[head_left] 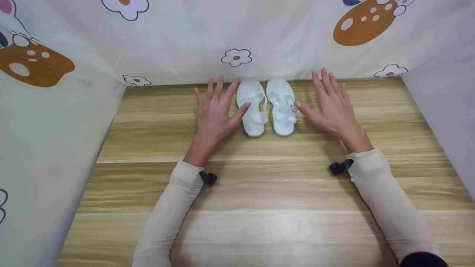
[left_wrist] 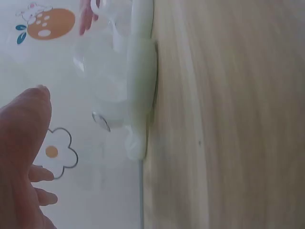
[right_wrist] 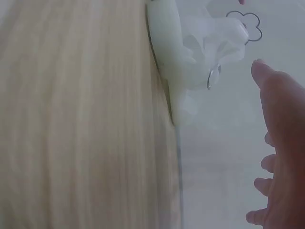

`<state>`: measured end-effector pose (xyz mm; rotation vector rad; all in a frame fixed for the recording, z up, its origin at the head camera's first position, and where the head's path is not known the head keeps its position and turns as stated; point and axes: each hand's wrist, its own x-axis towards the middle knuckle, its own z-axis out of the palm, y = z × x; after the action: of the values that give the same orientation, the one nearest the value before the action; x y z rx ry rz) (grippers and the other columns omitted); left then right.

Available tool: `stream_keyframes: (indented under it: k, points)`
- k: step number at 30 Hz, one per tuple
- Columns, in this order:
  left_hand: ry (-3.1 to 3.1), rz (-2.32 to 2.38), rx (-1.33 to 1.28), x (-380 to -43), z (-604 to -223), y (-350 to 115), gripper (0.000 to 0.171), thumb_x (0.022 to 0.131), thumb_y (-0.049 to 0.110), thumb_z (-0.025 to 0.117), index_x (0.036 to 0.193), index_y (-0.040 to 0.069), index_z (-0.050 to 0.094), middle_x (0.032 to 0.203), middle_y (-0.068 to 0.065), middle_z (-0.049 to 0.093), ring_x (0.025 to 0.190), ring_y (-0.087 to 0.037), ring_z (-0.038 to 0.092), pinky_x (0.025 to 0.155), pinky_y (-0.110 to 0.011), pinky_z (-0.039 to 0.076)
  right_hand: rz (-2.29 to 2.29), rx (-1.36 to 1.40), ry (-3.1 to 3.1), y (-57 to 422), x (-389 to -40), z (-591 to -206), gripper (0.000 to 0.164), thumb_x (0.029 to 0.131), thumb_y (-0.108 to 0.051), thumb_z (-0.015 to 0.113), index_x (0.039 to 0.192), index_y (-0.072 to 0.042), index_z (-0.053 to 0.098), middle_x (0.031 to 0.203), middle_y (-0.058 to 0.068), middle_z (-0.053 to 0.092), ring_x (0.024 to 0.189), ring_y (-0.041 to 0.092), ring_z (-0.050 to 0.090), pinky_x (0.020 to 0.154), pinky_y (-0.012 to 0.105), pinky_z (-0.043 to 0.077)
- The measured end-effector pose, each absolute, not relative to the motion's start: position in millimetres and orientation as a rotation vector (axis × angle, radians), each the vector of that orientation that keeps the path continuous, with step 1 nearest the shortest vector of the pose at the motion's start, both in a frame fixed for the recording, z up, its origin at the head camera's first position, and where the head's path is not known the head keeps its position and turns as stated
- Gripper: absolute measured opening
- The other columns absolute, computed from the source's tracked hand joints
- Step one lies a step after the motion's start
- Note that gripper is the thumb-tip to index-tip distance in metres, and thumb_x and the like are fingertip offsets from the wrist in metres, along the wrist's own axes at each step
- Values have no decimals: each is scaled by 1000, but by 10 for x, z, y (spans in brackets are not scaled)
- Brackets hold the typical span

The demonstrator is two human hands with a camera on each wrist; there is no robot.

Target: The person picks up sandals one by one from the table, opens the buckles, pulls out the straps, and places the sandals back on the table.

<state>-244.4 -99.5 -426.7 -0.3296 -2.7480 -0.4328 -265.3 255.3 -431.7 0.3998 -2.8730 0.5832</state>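
Observation:
Two pale, translucent sandals stand side by side on the wooden surface against the back cloth, toes pointing away: the left sandal [head_left: 254,124] and the right sandal [head_left: 282,126]. My left hand [head_left: 215,115] is spread just left of the pair, its thumb overlapping the left sandal in the head view; contact cannot be told. To the right, my right hand [head_left: 334,107] has its fingers extended, with the thumb tip close to the right sandal's buckle. Each wrist view shows a sandal side-on, the left one [left_wrist: 143,71] and the right one [right_wrist: 176,52], with the thumb apart from it.
A white cloth [head_left: 185,44] printed with flowers and orange fruit rises behind the wooden surface [head_left: 259,207]. Similar pale walls stand at the left [head_left: 44,148] and right [head_left: 441,92]. Small black cameras sit on both wrists.

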Motion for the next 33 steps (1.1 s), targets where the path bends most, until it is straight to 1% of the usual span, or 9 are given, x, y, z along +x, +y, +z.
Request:
stream_keyframes:
  k: [5, 9, 10, 15, 17, 24, 27, 29, 33]
  points:
    - [-2712, -432, -409, -2356, -4232, -853, 76, 107, 75, 37, 171, 34, 31, 176, -13, 37, 166, -36, 30, 135, -69, 11, 695, 443, -2785, 2489, -2625, -4336, 98, 98, -71, 64, 175, -29, 19, 184, 6, 15, 169, 36, 20, 126, 75, 28]
    - [-2664, -509, -502, -2293, -4220, -755, 71, 109, 68, 44, 168, 27, 40, 172, -14, 44, 162, -34, 37, 135, -62, 21, 779, 436, -2755, 2458, -2596, -4341, 92, 99, -67, 65, 173, -31, 25, 182, 4, 21, 164, 40, 32, 120, 77, 36]
    - [-2653, -522, -529, -2277, -4222, -730, 70, 110, 66, 45, 167, 25, 42, 170, -14, 46, 161, -34, 39, 135, -60, 24, 802, 435, -2750, 2453, -2586, -4342, 90, 99, -66, 65, 173, -31, 26, 182, 4, 23, 160, 42, 39, 118, 76, 39]
    - [-2633, -541, -668, -2183, -4253, -591, 63, 111, 58, 51, 161, 20, 51, 166, -14, 51, 157, -35, 45, 132, -53, 34, 964, 474, -2717, 2438, -2562, -4381, 83, 101, -60, 67, 170, -29, 33, 180, 3, 28, 142, 38, 60, 105, 63, 58]
    - [-2621, -518, -719, -2148, -4274, -538, 60, 111, 56, 53, 158, 18, 54, 164, -13, 54, 155, -35, 47, 131, -50, 36, 1032, 498, -2707, 2432, -2561, -4399, 81, 102, -57, 68, 169, -27, 36, 177, 6, 33, 138, 36, 63, 100, 56, 62]
    - [-2570, -450, -808, -2076, -4330, -407, 55, 108, 40, 64, 153, 9, 57, 155, -10, 63, 153, -32, 50, 131, -42, 36, 1177, 538, -2692, 2401, -2569, -4466, 70, 104, -47, 70, 160, -13, 49, 156, 19, 57, 121, 32, 73, 89, 50, 67]
    - [-2592, -441, -812, -2086, -4326, -360, 56, 107, 37, 66, 154, 8, 55, 154, -9, 64, 153, -30, 49, 131, -40, 36, 1206, 532, -2695, 2390, -2581, -4495, 64, 104, -44, 71, 155, -8, 56, 150, 20, 62, 113, 29, 77, 86, 39, 67]
    - [-2618, -424, -803, -2101, -4319, -328, 57, 107, 37, 65, 155, 9, 54, 153, -8, 64, 153, -29, 49, 131, -40, 37, 1235, 513, -2713, 2385, -2580, -4506, 62, 104, -43, 71, 153, -6, 58, 151, 20, 63, 111, 29, 78, 85, 30, 66]
    - [-2673, -389, -779, -2138, -4324, -265, 59, 107, 39, 64, 157, 11, 51, 151, -9, 66, 153, -27, 49, 130, -40, 37, 1302, 482, -2762, 2377, -2574, -4515, 62, 104, -43, 72, 151, -4, 60, 154, 20, 62, 113, 32, 79, 82, 15, 58]
